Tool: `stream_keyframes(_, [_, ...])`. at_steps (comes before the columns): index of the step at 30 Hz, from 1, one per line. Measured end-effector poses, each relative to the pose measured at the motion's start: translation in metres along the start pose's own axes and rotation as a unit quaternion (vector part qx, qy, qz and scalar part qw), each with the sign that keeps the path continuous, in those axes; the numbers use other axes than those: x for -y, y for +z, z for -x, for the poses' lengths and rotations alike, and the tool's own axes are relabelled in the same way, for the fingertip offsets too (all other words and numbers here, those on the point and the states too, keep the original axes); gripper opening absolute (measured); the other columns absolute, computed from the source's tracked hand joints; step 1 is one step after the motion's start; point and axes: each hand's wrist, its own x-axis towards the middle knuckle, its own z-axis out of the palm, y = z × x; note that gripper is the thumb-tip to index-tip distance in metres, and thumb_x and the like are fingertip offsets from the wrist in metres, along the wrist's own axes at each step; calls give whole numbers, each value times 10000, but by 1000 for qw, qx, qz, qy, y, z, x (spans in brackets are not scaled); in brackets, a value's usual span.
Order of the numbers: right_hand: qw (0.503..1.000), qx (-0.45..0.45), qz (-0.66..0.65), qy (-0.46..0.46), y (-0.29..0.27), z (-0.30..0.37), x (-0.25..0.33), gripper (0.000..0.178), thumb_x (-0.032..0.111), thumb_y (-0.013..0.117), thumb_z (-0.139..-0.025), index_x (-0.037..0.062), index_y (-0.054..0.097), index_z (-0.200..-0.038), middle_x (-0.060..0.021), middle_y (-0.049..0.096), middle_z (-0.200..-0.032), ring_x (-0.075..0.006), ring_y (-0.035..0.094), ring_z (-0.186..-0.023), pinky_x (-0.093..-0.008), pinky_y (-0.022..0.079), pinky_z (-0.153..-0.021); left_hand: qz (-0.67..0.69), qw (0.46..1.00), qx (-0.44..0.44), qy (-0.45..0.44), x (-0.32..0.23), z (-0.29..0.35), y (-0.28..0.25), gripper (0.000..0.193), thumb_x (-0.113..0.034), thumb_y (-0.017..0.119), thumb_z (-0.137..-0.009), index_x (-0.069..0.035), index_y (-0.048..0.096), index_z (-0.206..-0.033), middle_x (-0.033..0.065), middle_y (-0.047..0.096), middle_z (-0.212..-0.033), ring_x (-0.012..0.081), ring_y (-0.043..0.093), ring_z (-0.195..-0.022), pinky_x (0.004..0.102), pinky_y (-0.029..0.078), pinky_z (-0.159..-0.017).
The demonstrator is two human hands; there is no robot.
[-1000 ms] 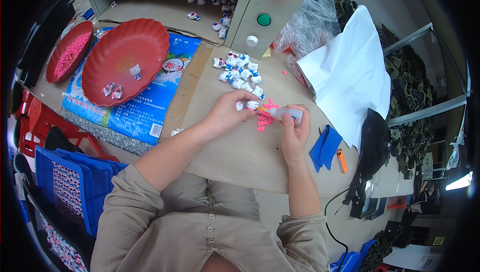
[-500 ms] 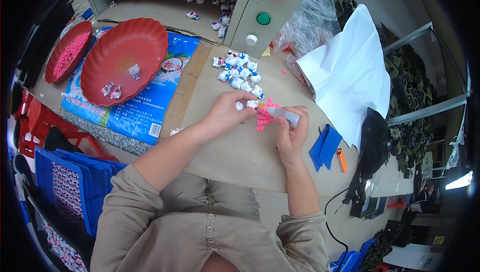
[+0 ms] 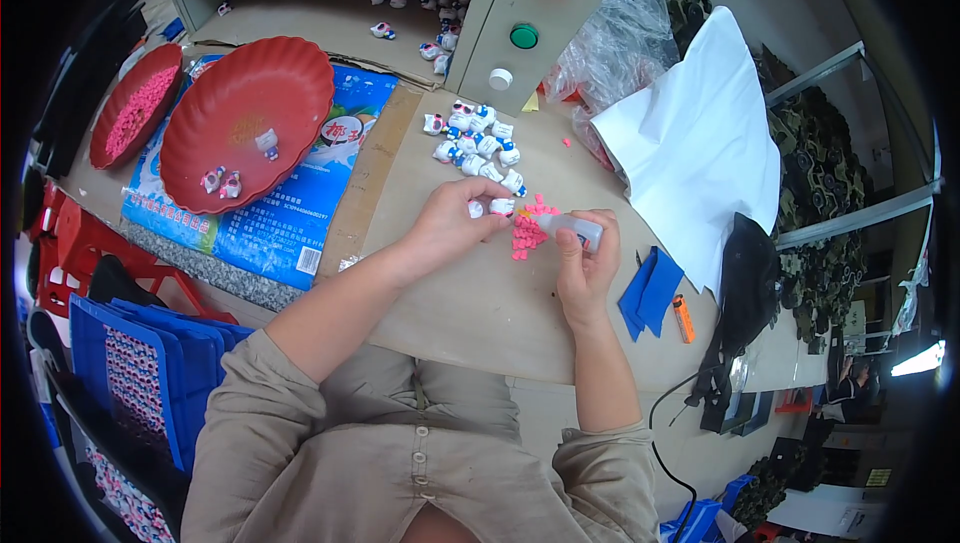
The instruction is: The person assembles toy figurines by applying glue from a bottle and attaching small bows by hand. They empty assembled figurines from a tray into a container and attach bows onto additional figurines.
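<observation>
My left hand (image 3: 452, 223) pinches a small white cat-like figurine (image 3: 501, 207) between thumb and fingers. Gripped in my right hand (image 3: 585, 268) is a small translucent squeeze bottle (image 3: 580, 231), tilted with its nozzle toward the figurine. Whether the nozzle touches it I cannot tell. Right below the nozzle lies a little heap of pink pieces (image 3: 524, 239) on the brown tabletop (image 3: 450, 318). Just beyond my left hand, several white and blue figurines (image 3: 480, 141) are grouped together.
At left, a large red scalloped bowl (image 3: 285, 68) holds 3 figurines; a smaller red bowl (image 3: 178, 83) holds pink pieces. A grey machine (image 3: 497, 23) with buttons stands behind. Rightward lie a white sheet (image 3: 700, 133), blue cloth (image 3: 650, 293) and orange lighter (image 3: 683, 319). Blue trays (image 3: 195, 353) stand lower left.
Both hands stay nearly in place, with the figurine and the bottle still held close together. The whole view shifts very slightly; nothing else visibly moves.
</observation>
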Motion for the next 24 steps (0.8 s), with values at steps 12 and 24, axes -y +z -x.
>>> stream_keyframes(12, [977, -59, -164, 125, 1, 2, 3, 225, 125, 591, -803, 6, 463, -943, -67, 468, -878, -145, 495, -740, -249, 419, -631, -17, 1000, -2, 22, 4, -2, 0, 256, 15, 592, -752, 8, 542, -1004, 25, 543, -734, 78, 528, -633, 205, 438, -559])
stream_keyframes(24, [943, 38, -160, 289, -28, -19, -1, 282, 36, 636, -720, -19, 526, -974, -25, 526, -761, -125, 538, -742, -232, 424, -683, 59, 998, -5, -38, -5, -2, -3, 282, -4, 583, -758, 18, 522, -1032, 42, 540, -807, 90, 540, -650, 212, 471, -592])
